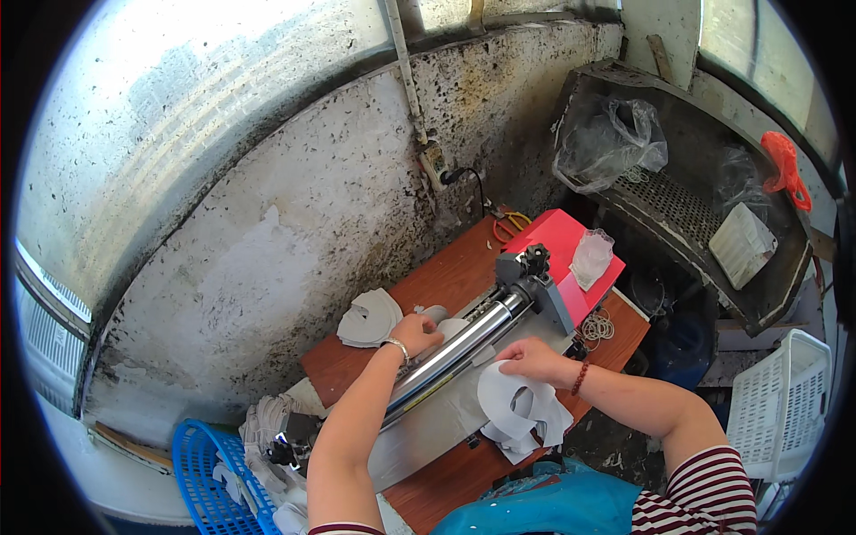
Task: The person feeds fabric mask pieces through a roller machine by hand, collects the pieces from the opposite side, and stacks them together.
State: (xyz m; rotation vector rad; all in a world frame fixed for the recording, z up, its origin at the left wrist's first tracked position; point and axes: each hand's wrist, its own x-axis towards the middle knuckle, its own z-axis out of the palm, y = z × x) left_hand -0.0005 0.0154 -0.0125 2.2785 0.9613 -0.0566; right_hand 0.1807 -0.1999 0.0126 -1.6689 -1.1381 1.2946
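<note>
A machine with a long shiny metal roller (pixel 450 349) and a red housing (pixel 568 254) lies slantwise across a brown wooden table. My left hand (pixel 416 335), with a bracelet on the wrist, is beyond the roller among white curved sheet pieces (pixel 453 329). Its fingers are bent inward and partly hidden, so what they hold does not show. On the near side, my right hand (pixel 537 360) pinches the upper edge of a white curved piece (pixel 505 398). That piece overlaps a loose pile of similar pieces (pixel 551 417). Another stack of white pieces (pixel 370 319) sits left of my left hand.
Yellow-and-red-handled scissors (pixel 510 226) lie behind the machine. Clear plastic (pixel 592 259) rests on the housing; string loops (pixel 596 330) lie beside it. A blue basket (pixel 209 486) stands lower left, a white crate (pixel 781 406) right. A dark metal trough (pixel 669 214) holds plastic bags.
</note>
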